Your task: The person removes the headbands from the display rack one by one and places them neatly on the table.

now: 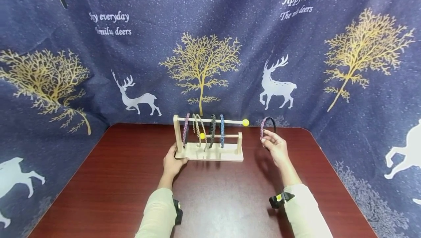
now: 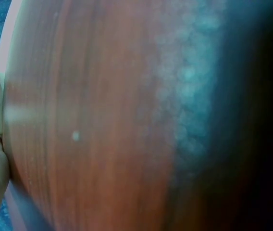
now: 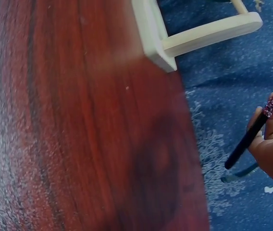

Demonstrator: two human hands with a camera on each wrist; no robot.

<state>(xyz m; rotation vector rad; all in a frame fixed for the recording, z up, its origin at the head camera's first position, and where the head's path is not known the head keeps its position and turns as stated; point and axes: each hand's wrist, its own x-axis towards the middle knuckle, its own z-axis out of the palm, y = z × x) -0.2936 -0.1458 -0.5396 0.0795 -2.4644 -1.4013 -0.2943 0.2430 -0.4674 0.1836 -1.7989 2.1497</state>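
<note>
A wooden two-bar headband stand [image 1: 231, 154] is near the back of the table. My left hand [image 1: 173, 163] grips its base at the left end, the thumb along the front edge; the left wrist view shows the thumb and fingers on either side of the base. Right of the stand, my right hand [image 1: 276, 149] pinches a pink-purple glitter headband [image 1: 262, 127] with black ends, raised above the table and apart from the bars. On the upper bar hang a purple headband [image 1: 185, 130], beige braided headbands [image 1: 194, 121], a black headband [image 1: 212, 131] and a blue headband [image 1: 222, 132].
Yellow balls cap the upper bar [image 1: 245, 122] at its right end and the lower bar [image 1: 202, 135] at its left end. The reddish-brown table [image 1: 131, 179] ends at a dark blue curtain [image 1: 138, 48] printed with deer and trees.
</note>
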